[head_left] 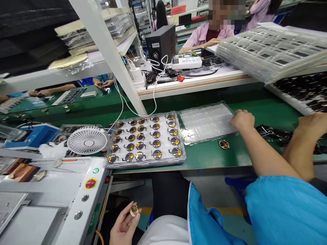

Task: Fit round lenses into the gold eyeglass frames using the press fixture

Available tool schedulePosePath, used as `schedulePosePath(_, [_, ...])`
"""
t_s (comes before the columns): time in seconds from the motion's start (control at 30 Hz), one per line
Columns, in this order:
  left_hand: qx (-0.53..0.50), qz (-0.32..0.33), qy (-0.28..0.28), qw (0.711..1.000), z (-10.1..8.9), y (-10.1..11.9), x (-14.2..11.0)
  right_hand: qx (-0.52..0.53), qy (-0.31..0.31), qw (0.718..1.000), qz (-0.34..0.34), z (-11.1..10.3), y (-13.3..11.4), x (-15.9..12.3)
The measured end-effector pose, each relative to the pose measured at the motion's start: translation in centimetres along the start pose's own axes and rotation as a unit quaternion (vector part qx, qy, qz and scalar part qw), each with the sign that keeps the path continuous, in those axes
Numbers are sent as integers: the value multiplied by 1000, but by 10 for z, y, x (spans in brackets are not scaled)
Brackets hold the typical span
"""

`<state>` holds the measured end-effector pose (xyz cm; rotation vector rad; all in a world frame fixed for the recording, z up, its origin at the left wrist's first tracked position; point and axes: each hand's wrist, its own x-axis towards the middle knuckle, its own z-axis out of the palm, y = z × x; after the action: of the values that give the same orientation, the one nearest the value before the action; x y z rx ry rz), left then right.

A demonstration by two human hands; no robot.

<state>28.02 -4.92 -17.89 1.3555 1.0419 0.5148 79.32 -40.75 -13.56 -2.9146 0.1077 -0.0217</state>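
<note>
Low in front of my body, my left hand (125, 224) pinches a small round gold-rimmed part (134, 211) between thumb and fingers. My right hand (244, 120) reaches out from a blue sleeve, its fingers bent at the right edge of a clear plastic tray (206, 124) on the green bench. Left of that tray is a filled tray (148, 163) with rows of round dark parts with orange flex pieces and short black tails. One similar round part (224, 144) lies alone on the bench below my right hand.
A co-worker's arm (304, 146) is close on the right, near a bin of dark parts (304, 88). Stacked clear trays (273, 51) overhang the shelf. Left are a white fan (87, 141), a white post (112, 51), and a machine panel with a red button (90, 183).
</note>
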Motion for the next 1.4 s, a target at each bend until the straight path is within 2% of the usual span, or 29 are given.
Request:
schedulePosePath(0.1, [-3,0,-13,1000,2,0,1,-7,4,997,-82,12,-28,-23])
schedulePosePath(0.2, [3,7,-29,1000,3,0,2,-7,-36,983,-182,37,-54,-46])
schedulePosePath(0.27, [6,11,-32,999,0,1,2,-13,-58,976,-209,51,-62,-53])
schedulePosePath(0.47, [-7,-4,-16,1000,-15,1,-2,-22,-70,976,-206,65,-50,-40])
schedulePosePath(0.63, [-4,-34,-48,998,-24,5,3,-19,-50,976,-212,74,-46,-45])
schedulePosePath(0.73, [-19,-23,-61,998,-23,4,3,-17,-42,977,-211,76,-49,-53])
schedulePosePath(0.87, [-57,24,-44,997,-20,0,-4,-12,-38,978,-206,66,-55,-58])
schedulePosePath(0.97, [-70,41,-32,996,-27,0,-11,-5,-33,977,-210,44,-68,-57])
schedulePosePath(1.03, [-82,49,-23,995,-37,3,-15,2,-13,977,-213,25,-92,-62])
schedulePosePath(1.1, [-97,56,-19,994,-46,7,-19,61,33,970,-234,6,-133,-82])
schedulePosePath(1.13, [-104,60,-19,993,-49,10,-21,112,58,959,-255,-1,-160,-99])
schedulePosePath(1.17, [-111,64,-19,992,-52,14,-22,179,65,934,-301,-8,-189,-121])
schedulePosePath(1.23, [-124,76,-22,989,-55,22,-24,210,16,891,-402,-14,-252,-174])
schedulePosePath(1.27, [-131,83,-23,988,-56,26,-24,202,-29,866,-458,-15,-284,-202])
schedulePosePath(1.3, [-139,90,-25,986,-57,29,-24,149,-104,832,-524,-13,-313,-228])
schedulePosePath(1.33, [-147,97,-26,984,-59,32,-25,128,-133,814,-550,-11,-340,-251])
schedulePosePath(1.4, [-164,108,-29,980,-65,35,-26,87,-164,805,-564,-3,-382,-283])
